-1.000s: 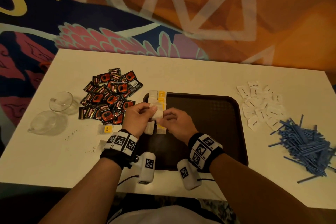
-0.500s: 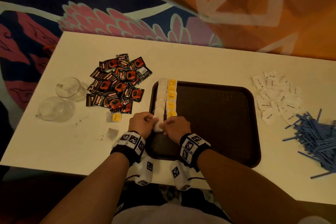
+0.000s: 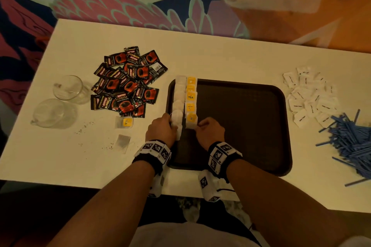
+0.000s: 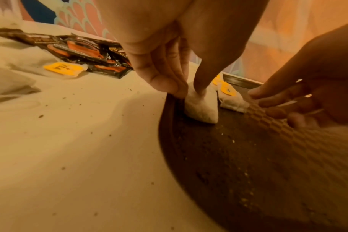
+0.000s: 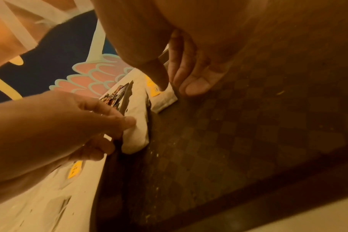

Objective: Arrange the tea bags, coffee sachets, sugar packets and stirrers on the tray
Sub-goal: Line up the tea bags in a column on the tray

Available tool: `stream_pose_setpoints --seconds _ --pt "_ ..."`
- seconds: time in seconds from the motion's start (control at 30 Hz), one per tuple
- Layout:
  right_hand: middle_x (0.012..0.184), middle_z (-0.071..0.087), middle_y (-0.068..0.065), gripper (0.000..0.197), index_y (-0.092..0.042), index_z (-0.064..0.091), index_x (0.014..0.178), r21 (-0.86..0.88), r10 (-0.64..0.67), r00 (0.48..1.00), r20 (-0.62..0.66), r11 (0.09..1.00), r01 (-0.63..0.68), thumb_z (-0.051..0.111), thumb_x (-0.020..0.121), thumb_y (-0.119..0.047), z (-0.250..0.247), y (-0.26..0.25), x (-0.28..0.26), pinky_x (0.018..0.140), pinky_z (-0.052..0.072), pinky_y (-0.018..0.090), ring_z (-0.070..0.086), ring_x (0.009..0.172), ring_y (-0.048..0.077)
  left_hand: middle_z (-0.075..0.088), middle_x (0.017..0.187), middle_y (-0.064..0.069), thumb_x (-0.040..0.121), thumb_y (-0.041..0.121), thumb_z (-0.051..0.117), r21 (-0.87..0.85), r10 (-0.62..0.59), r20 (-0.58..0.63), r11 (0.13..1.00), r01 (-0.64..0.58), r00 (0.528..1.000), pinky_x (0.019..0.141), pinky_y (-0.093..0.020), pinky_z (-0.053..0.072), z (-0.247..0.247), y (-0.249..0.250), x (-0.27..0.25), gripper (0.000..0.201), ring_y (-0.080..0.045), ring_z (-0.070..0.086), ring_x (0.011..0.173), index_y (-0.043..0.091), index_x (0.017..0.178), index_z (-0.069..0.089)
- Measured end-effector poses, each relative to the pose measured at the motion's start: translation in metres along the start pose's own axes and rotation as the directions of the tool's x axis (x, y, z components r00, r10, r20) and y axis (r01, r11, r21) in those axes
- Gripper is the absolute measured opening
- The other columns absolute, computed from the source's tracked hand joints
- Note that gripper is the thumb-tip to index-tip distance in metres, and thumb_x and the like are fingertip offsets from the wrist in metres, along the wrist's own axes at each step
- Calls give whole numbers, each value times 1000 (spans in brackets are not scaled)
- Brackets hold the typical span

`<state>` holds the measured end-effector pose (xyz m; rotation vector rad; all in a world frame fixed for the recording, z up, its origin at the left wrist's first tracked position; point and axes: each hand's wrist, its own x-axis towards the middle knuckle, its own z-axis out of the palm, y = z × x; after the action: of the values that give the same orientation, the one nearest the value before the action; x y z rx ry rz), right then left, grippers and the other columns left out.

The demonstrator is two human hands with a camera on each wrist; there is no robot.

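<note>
Left hand (image 3: 160,129) pinching white tea bag (image 4: 201,108) at tray (image 3: 241,126) edge, right hand (image 3: 210,131) pinching yellow-tagged bag (image 3: 191,120) alongside

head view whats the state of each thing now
tea bag rows, lined along left side of tray
left hand, pinching the nearest plain tea bag
right hand, pinching the nearest tagged tea bag
coffee sachets, piled off tray
sugar packets, heaped off tray
stirrers, heaped off tray
glass cups, empty
</note>
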<state>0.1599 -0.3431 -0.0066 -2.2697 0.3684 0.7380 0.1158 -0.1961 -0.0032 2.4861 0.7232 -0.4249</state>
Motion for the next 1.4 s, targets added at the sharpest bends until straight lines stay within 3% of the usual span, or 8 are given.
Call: stream_pose_setpoints --seconds 0.13,0.3,0.6,0.73,0.87,1.03,1.23,1.4 --pt "109 66 2 24 -23 60 112 -8 -1 1000 25 1000 2 65 89 -23 3 -2 10 56 37 14 60 87 13 63 110 -10 94 35 48 108 18 8 994 -18 1000 81 -40 48 2 1 0 28 -32 60 101 16 113 56" --pt "109 66 1 18 -29 62 106 -9 -9 999 52 1000 9 65 89 -26 12 -6 12 63 45 18 64 88 14 63 111 -10 94 33 49 104 5 23 995 -7 1000 81 -40 48 0 3 1 28 -31 60 102 16 114 58" --pt "105 64 -2 20 -24 58 106 14 -8 999 54 1000 8 67 88 -25 -4 -5 9 58 39 17 58 86 10 65 103 -8 89 20 60 -209 -27 -82 978 9 996 86 -34 48 -24 -30 -5 17 -26 60 99 14 105 63" --pt "105 63 0 13 -27 55 96 8 -38 997 65 999 38 65 89 -22 -9 -10 6 56 41 18 60 83 10 47 125 -15 86 19 65 -164 -269 -249 958 234 930 97 -40 39 -40 -78 -11 30 -33 43 117 12 114 58" --pt "109 62 2 9 -27 57 95 -38 -64 995 80 997 67 61 91 -20 -5 -17 3 54 39 16 58 85 12 46 128 -17 85 38 66 -7 -473 -73 880 474 878 97 -43 41 -45 -113 -17 49 -36 45 118 8 121 53" --pt "111 60 1 10 -25 60 99 -121 -113 987 114 985 126 53 94 -20 1 -22 -1 55 40 15 53 79 10 66 105 -12 87 19 64 -61 -313 -57 949 309 948 79 -33 46 -45 -112 -14 19 -32 60 101 9 103 64" --pt "107 62 0 6 -28 58 91 -112 -104 987 126 987 118 61 91 -23 0 -19 -6 60 43 17 58 84 10 51 126 -7 81 16 63 129 -67 -175 988 90 982 86 -41 46 -52 -111 5 16 -32 44 116 16 96 68" --pt "98 62 -4 8 -28 58 89 -81 -85 990 114 992 94 65 90 -25 -9 -10 -10 61 44 17 58 81 7 62 112 -5 81 19 59 231 -45 -166 969 83 985 84 -39 44 -49 -113 15 20 -30 50 111 17 100 64"
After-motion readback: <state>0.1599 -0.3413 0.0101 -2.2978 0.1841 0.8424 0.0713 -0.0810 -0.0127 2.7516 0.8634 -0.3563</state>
